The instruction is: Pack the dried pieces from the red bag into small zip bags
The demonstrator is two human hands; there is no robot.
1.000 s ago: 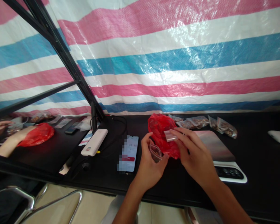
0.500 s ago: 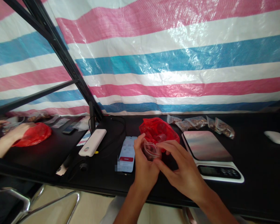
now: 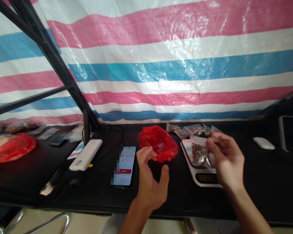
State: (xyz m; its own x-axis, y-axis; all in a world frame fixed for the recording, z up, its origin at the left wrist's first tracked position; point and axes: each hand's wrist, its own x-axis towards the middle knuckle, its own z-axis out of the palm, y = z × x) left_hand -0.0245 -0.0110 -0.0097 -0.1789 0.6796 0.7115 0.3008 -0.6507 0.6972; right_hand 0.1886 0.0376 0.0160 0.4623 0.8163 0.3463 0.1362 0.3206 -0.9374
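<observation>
My left hand [image 3: 152,180] is open and holds nothing, its fingers curved and thumb apart, just in front of a red plastic bag [image 3: 169,148]. Inside that bag lies a small clear reddish cup or scoop [image 3: 160,148]. Over the kitchen scale [image 3: 189,162], my right hand [image 3: 228,156] pinches the right edge of a small clear zip bag [image 3: 200,156] filled with brown bits. The zip bag is at the weighing plate; whether its weight rests there I cannot tell. My right hand covers part of the scale's display side.
Several filled zip bags [image 3: 194,129] lie behind the scale. A phone [image 3: 127,167] showing a timer and a white power bank [image 3: 86,155] with cables are on the left. A white case [image 3: 263,143] sits on the right. Another person's arm reaches into a red bag [image 3: 17,148] at far left.
My hands have parted. The right hand has carried the zip bag rightward to the scale, while the left has let go and stayed near the red bag. The view has shifted slightly right.
</observation>
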